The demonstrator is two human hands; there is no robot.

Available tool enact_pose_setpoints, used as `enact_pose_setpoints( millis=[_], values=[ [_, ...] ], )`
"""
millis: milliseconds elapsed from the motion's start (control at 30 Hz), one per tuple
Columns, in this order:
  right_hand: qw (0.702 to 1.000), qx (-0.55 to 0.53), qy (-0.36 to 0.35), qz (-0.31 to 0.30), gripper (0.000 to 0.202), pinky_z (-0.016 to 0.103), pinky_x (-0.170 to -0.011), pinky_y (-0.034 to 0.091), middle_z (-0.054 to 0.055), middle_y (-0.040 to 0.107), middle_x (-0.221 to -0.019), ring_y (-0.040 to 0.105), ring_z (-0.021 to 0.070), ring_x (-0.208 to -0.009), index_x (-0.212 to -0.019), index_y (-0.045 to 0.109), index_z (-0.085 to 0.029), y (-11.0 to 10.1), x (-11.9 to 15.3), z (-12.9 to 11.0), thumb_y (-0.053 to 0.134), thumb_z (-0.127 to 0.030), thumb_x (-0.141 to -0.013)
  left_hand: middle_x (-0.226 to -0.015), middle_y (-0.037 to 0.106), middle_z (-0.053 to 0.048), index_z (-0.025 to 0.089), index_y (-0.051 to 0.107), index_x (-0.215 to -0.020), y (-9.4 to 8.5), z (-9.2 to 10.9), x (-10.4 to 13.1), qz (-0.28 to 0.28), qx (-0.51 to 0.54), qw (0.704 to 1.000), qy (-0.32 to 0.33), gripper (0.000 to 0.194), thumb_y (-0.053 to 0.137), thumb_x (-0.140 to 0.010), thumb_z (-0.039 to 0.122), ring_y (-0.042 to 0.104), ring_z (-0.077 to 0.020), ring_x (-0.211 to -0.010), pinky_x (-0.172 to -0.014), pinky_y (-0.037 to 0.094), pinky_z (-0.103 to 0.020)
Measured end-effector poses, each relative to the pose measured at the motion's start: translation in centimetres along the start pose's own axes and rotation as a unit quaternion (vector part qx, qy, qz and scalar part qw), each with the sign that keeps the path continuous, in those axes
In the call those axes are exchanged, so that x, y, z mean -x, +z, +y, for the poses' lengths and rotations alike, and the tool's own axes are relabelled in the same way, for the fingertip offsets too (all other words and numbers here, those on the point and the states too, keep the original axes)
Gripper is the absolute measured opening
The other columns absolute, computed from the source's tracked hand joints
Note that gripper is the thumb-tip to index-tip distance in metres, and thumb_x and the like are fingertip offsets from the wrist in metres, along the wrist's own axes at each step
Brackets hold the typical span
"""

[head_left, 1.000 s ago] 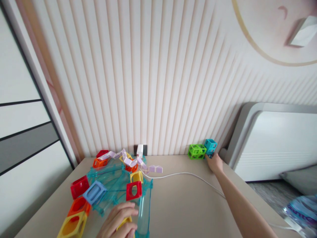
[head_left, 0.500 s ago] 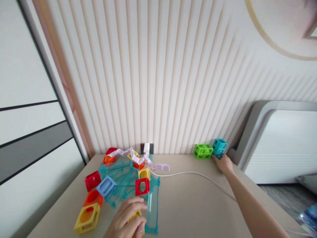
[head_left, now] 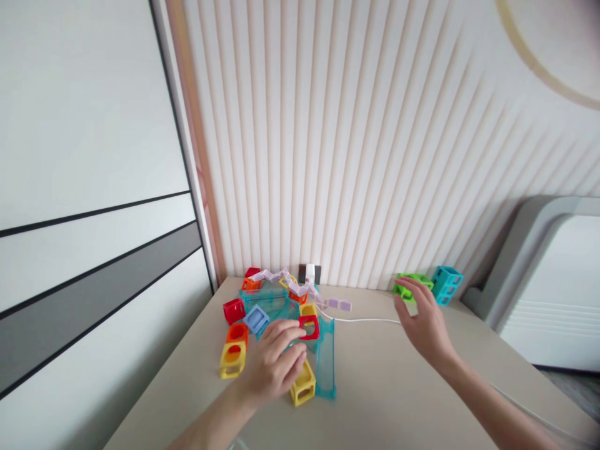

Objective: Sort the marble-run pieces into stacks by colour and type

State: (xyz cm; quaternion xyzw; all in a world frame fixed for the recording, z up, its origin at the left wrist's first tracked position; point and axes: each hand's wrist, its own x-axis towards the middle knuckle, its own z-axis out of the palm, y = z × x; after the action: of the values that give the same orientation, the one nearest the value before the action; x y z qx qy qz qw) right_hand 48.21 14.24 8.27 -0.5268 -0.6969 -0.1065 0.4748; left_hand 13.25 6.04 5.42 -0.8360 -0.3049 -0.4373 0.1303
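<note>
My left hand (head_left: 279,362) is above the left part of the table, its bent fingers apart with no block seen in them. Under and beside its fingertips are a yellow cube block (head_left: 304,386) and a red cube block (head_left: 309,327); whether the fingers touch the red one, I cannot tell. My right hand (head_left: 424,322) is raised, thumb and fingers spread and holding nothing. It partly hides the green cube blocks (head_left: 424,279) by the wall. Just right of these stands a stack of teal cube blocks (head_left: 447,285).
Clear teal track pieces (head_left: 326,362), a blue block (head_left: 256,319), an orange block (head_left: 237,333) and a pale purple zigzag strip (head_left: 300,287) lie at the left. A white cable (head_left: 365,320) runs from the plug (head_left: 310,274) across the table. A grey-white headboard (head_left: 548,275) borders the right.
My right hand has let go of the teal stack and drawn back to the left. My left hand has lifted off the yellow block. The view has swung left.
</note>
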Motion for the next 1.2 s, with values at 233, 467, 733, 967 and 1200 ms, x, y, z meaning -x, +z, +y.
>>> enact_pose_setpoints(
  millis=[233, 467, 733, 967, 1200],
  values=[
    [0.965, -0.087, -0.223, -0.104, 0.029, 0.044, -0.093, 0.054, 0.011, 0.066, -0.123, 0.062, 0.0280, -0.116, -0.115, 0.066, -0.027, 0.3, 5.3, -12.2, 0.054, -0.014, -0.092, -0.109, 0.071, -0.012, 0.018, 0.061, -0.117, -3.8, -5.7, 0.3, 0.029, -0.141, 0.975, -0.171, 0.023, 0.054, -0.096, 0.024, 0.066, -0.0282, -0.105, -0.096, 0.051, -0.046],
    [0.983, -0.133, -0.114, -0.057, 0.024, 0.043, -0.087, 0.057, 0.010, 0.068, -0.114, 0.066, 0.0268, -0.107, -0.107, 0.067, -0.026, 6.2, 6.6, -13.6, 0.051, -0.013, -0.095, -0.113, 0.073, -0.013, 0.019, 0.063, -0.122, -3.6, -7.4, 1.9, -0.098, -0.182, 0.949, -0.239, 0.035, 0.056, -0.093, 0.037, 0.067, -0.0326, -0.105, -0.090, 0.052, -0.047],
    [0.976, -0.159, -0.085, -0.121, 0.027, 0.041, -0.088, 0.058, 0.009, 0.068, -0.114, 0.066, 0.0253, -0.105, -0.114, 0.066, -0.027, 6.7, 9.8, -12.0, 0.051, -0.015, -0.096, -0.110, 0.073, -0.013, 0.019, 0.066, -0.117, -3.6, -7.2, 1.9, -0.114, -0.169, 0.943, -0.261, 0.032, 0.056, -0.092, 0.037, 0.066, -0.0331, -0.106, -0.092, 0.050, -0.047],
    [0.975, -0.179, -0.063, -0.117, 0.024, 0.039, -0.090, 0.058, 0.010, 0.068, -0.113, 0.067, 0.0252, -0.106, -0.111, 0.068, -0.026, 6.4, 9.3, -12.1, 0.052, -0.016, -0.096, -0.107, 0.074, -0.012, 0.019, 0.065, -0.110, -4.9, -9.1, 2.4, -0.049, -0.168, 0.937, -0.301, 0.030, 0.042, -0.100, 0.036, 0.068, -0.0292, -0.103, -0.095, 0.050, -0.042],
    [0.967, -0.202, -0.083, -0.131, 0.026, 0.038, -0.087, 0.059, 0.011, 0.068, -0.113, 0.067, 0.0248, -0.105, -0.112, 0.070, -0.027, 6.0, 9.6, -13.0, 0.051, -0.016, -0.097, -0.101, 0.077, -0.009, 0.019, 0.063, -0.113, -6.4, -12.8, 4.9, -0.012, -0.182, 0.868, -0.463, 0.033, 0.038, -0.091, 0.016, 0.073, -0.0272, -0.093, -0.087, 0.054, -0.037]
  ],
)
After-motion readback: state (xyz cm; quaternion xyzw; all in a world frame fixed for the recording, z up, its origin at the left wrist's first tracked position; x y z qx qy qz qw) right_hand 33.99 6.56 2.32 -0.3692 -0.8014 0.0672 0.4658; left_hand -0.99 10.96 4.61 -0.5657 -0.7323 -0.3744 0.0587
